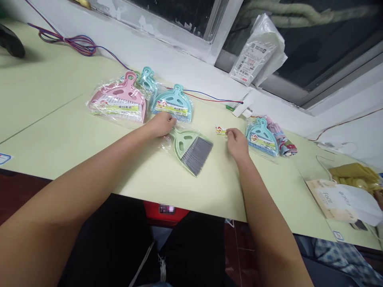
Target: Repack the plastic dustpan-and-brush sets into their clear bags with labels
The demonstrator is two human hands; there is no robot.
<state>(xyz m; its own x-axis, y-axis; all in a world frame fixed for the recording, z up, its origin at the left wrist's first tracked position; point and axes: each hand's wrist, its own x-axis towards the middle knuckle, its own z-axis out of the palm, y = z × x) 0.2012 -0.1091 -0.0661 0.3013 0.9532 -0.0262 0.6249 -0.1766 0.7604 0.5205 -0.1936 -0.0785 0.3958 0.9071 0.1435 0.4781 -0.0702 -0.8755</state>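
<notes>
My left hand is closed around the handle end of a light green dustpan. A small brush with grey bristles lies fitted in that dustpan, and clear plastic film shows beside the handle. My right hand pinches a small printed label just above the table. Behind my left hand lies a blue dustpan set in clear wrapping with a label on it. To its left sits a wrapped pink dustpan set. Right of my right hand is another wrapped blue set.
The pale table runs along a wall below a window. A coiled cable lies at the back left. A plastic-wrapped packet stands on the sill. A patterned cloth and a tissue pack lie to the right.
</notes>
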